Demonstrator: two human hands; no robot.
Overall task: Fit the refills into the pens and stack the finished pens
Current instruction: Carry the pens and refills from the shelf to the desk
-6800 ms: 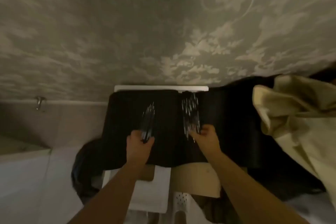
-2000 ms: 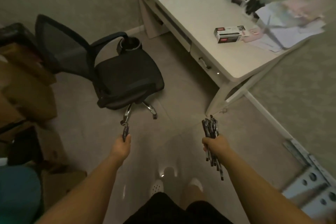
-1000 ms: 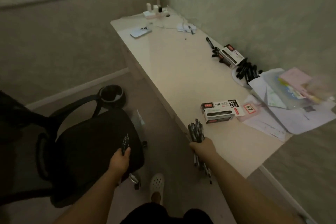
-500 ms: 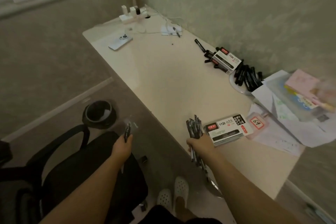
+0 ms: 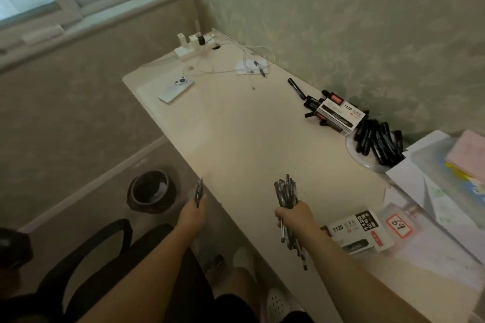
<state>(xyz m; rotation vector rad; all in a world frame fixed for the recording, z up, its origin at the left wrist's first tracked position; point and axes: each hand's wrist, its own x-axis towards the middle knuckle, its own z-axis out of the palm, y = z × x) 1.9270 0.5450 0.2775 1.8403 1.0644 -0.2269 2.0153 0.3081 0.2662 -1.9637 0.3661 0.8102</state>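
Down by the floor sits a dark bin (image 5: pixel 151 189), with the chair (image 5: pixel 86 265) nearer the person. The left hand (image 5: pixel 193 211) hangs just off the bench (image 5: pixel 236 134) edge, fingers curled round a few pens (image 5: pixel 199 189) pointing up and away. The right hand (image 5: pixel 294 215) is over the bench near its front edge, fisted round a thick bundle (image 5: pixel 287 214), tips fanned above the fist and tails trailing below the wrist. Both forearms reach forward, roughly level. I'd say the bundle is the risk: it looks loosely gathered and uneven, so one could slip out the bottom or scatter and roll off the edge when set down. A box (image 5: pixel 359 231) lies just right of that hand; more black markers (image 5: pixel 378 141) are heaped farther right.
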